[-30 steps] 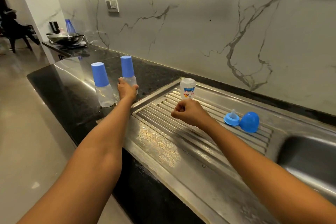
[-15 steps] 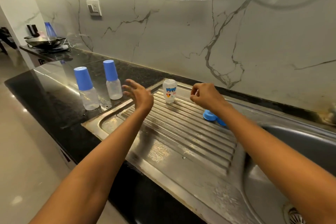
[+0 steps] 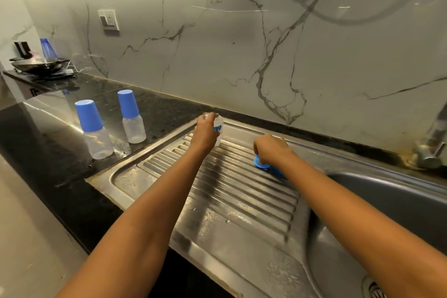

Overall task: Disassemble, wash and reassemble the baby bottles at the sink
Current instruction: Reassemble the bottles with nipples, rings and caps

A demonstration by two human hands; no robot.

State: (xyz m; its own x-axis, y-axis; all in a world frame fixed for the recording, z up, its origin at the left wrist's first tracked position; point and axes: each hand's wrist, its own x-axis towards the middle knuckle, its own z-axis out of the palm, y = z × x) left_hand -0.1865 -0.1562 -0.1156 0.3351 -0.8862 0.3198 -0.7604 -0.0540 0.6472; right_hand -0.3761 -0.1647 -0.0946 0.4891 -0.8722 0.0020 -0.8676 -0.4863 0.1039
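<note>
Baby-bottle collar (image 3: pixel 260 165) on the near drainboard (image 3: pixel 229 191) is pinched by the right grip (image 3: pixel 271 150), farther left the left grip (image 3: pixel 205 135) clasps the open bottle body (image 3: pixel 219 123), awaiting reassembly, while two capped bottles (image 3: pixel 95 128) (image 3: pixel 131 116) stand apparently done on the far-left tabletop (image 3: pixel 60 164).

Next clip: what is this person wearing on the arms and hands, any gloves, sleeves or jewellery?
Nothing worn shows. The left hand and right hand are bare, without gloves; no watch, bracelet or ring is visible. Both arms are uncovered to the frame's edge, no sleeve in view.
</note>
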